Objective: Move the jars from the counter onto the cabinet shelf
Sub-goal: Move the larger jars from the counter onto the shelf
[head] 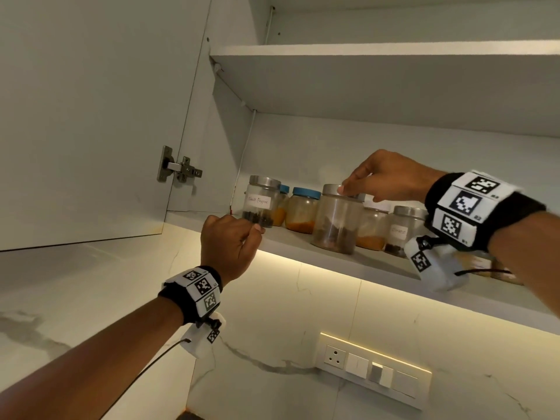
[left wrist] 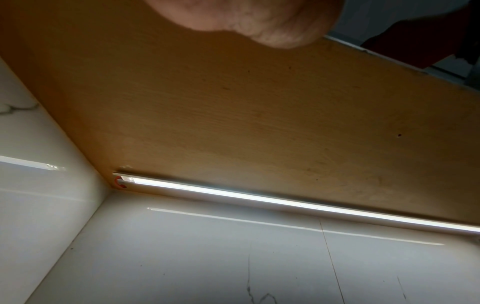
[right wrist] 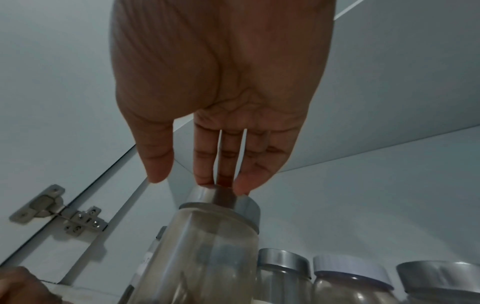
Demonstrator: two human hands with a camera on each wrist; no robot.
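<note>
A tall clear jar [head: 335,225] [right wrist: 197,257] with a steel lid [right wrist: 223,201] and dark contents stands near the front of the lower cabinet shelf [head: 348,263]. My right hand [head: 351,189] [right wrist: 197,181] is above it. Its straight fingertips [right wrist: 242,188] touch the lid top, and the thumb is clear of the lid. A steel-lidded jar labelled Black Pepper [head: 260,207] stands at the shelf's left end. My left hand [head: 242,237] [left wrist: 246,20] hovers in a loose fist at the shelf edge just in front of it, with nothing visible in it.
Blue-lidded jars with orange powder [head: 303,213] and more steel-lidded jars [head: 400,228] [right wrist: 283,275] crowd the shelf behind and to the right. The cabinet door [head: 91,116] hangs open on the left on its hinge [head: 178,169]. An upper shelf [head: 378,50] is overhead. A light strip [left wrist: 285,202] runs under the cabinet.
</note>
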